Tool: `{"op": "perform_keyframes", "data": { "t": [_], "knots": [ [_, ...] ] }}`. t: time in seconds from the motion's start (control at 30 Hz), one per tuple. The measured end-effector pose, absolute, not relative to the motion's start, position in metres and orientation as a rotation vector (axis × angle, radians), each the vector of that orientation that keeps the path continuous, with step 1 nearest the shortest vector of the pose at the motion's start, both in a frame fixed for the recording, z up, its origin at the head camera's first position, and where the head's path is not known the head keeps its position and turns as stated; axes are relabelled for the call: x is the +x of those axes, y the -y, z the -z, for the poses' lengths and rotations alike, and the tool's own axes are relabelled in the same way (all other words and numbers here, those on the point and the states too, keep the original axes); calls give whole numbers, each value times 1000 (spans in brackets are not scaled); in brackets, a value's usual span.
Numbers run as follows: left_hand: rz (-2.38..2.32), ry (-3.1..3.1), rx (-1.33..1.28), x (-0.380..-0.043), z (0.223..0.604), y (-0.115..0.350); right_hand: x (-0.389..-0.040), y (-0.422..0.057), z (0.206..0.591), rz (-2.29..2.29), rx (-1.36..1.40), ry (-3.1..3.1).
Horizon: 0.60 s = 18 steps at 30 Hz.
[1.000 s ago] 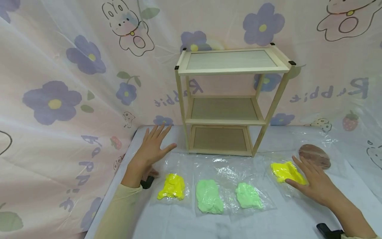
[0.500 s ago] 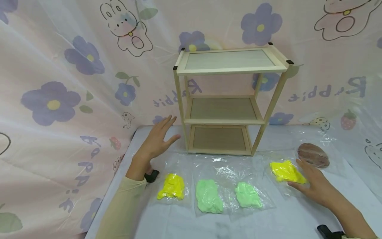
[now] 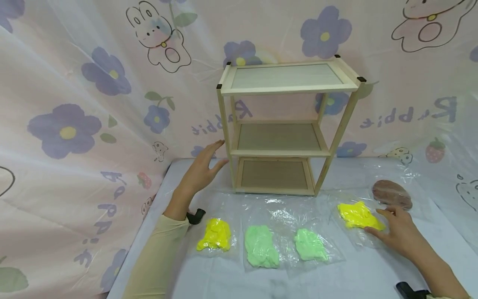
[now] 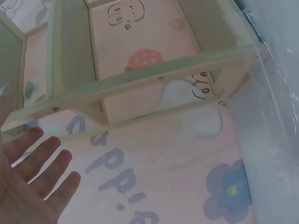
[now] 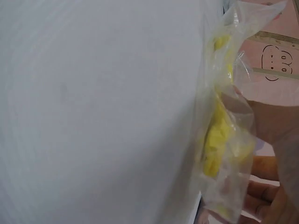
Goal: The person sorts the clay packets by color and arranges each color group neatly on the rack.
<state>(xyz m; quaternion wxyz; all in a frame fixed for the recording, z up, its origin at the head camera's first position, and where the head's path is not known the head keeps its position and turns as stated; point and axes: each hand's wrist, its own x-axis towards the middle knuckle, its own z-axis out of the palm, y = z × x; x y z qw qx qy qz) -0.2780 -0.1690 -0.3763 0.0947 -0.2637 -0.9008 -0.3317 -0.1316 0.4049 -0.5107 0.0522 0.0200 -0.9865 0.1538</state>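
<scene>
My left hand (image 3: 199, 172) is raised beside the left front post of a small three-tier wooden shelf (image 3: 284, 137), fingers spread and holding nothing. In the left wrist view its fingers are extended just below the shelf's side rail (image 4: 161, 77); contact cannot be told. At the right, my right hand (image 3: 399, 232) has thumb and fingers curled around the right end of a clear bag of yellow clay (image 3: 359, 215). The right wrist view has this yellow clay (image 5: 217, 135) in its crinkled bag, with fingers partly behind it. A bag with a flat brown piece (image 3: 392, 194) lies just beyond.
Another bag of yellow clay (image 3: 215, 234) lies left of two pale green clay pieces (image 3: 261, 246) in clear bags, before the shelf. A white cloth (image 3: 231, 282) covers the table. A printed curtain (image 3: 74, 187) hangs behind and at the left.
My left hand has moved up and right, closer to the shelf's left post. The right hand's fingers have curled in from spread to around the yellow clay bag's right end.
</scene>
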Motion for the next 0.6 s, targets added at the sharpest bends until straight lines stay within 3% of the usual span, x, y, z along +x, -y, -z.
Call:
{"op": "perform_keyframes", "data": {
  "t": [0.6],
  "knots": [
    [1204, 2404, -695, -287, 365, 142, -143, -405, 515, -477, 16, 3133]
  ]
}}
